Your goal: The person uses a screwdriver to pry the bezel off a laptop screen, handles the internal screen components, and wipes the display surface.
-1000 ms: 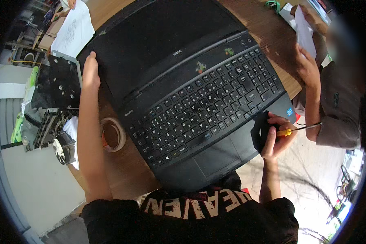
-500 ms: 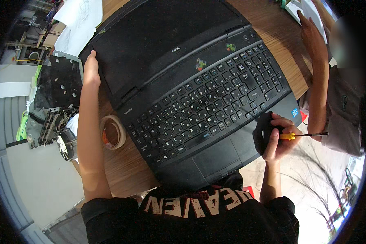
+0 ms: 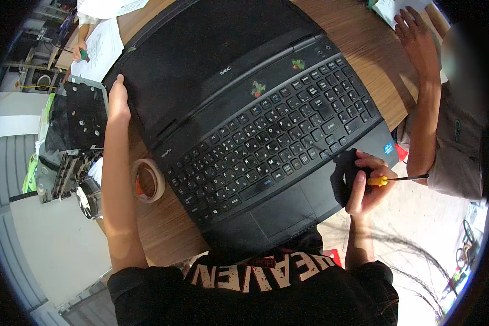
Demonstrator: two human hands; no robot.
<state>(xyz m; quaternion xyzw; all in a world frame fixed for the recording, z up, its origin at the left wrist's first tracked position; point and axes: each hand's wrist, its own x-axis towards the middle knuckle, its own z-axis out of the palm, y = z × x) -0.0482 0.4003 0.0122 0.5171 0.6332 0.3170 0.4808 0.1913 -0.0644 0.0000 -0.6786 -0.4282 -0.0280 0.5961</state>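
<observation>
A black laptop (image 3: 260,149) lies opened flat before me, slanted, its keyboard facing up and its front edge close to my body. My left hand (image 3: 119,100) grips the left edge of the lid, thumb on top; the other fingers are hidden beneath. At the front right corner is my right hand (image 3: 365,191), closed around the yellow handle of a screwdriver (image 3: 378,181). Its dark shaft points right, away from the keyboard. The fingers of that hand rest at or just over the palm rest, beside their own shadow; contact is hard to tell.
A tape roll (image 3: 160,185) lies on the wooden table (image 3: 174,231) left of the laptop. Farther left stand a metal-and-black device part (image 3: 81,117) and a small fan (image 3: 87,198). Another person's hand (image 3: 418,43) is at the far right; a different hand (image 3: 81,48) holds something green over papers (image 3: 104,51).
The laptop and both my hands sit slightly farther left in view, with my grips unchanged. A person's hand with a green item now shows over the papers. The right-hand person's fingers have shifted.
</observation>
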